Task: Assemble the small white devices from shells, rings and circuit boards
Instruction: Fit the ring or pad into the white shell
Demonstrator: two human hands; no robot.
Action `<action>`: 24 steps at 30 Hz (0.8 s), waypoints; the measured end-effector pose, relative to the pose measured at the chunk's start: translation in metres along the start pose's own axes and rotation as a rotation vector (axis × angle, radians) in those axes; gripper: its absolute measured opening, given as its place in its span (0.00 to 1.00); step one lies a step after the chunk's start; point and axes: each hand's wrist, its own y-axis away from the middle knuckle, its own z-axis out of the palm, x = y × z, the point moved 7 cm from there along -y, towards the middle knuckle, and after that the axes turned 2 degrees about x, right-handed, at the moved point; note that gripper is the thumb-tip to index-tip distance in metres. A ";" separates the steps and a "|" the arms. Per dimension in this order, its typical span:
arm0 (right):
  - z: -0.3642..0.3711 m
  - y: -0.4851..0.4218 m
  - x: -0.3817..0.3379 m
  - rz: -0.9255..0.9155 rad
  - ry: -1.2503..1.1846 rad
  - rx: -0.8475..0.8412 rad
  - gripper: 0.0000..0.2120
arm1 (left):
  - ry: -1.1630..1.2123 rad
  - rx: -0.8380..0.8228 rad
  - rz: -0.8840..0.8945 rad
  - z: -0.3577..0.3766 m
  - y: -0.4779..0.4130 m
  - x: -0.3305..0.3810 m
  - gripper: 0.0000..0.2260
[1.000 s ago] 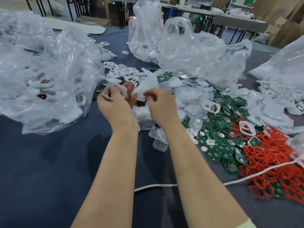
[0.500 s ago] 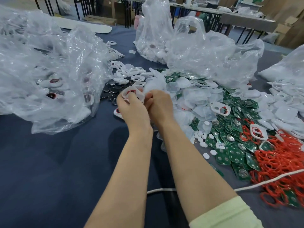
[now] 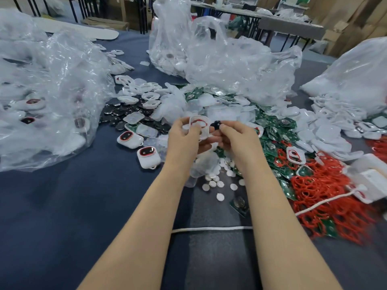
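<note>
Dark blue table under plastic bags, green circuit boards, red rings, white shells.

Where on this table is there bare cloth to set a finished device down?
Bare blue cloth lies in front, bordered by the clear bag, two assembled devices and the left forearm. The right side is crowded with circuit boards, red rings and white shells.

Assembly workshop — bulk plastic bags of parts, circuit boards heaped on worktable, stacked cardboard
</note>
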 end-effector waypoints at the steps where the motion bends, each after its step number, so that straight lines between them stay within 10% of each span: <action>1: -0.002 0.001 0.004 0.032 -0.089 -0.001 0.07 | -0.012 0.008 -0.010 0.000 0.000 -0.002 0.04; 5: -0.006 0.003 0.009 0.034 -0.300 0.024 0.06 | -0.026 0.007 -0.033 0.001 -0.001 -0.007 0.05; 14: 0.001 0.013 -0.018 -0.341 0.180 0.090 0.09 | -0.129 -0.088 0.006 0.008 -0.003 -0.012 0.10; 24: 0.003 0.016 -0.016 -0.356 0.286 0.125 0.07 | -0.250 -0.146 0.086 0.013 0.000 -0.010 0.11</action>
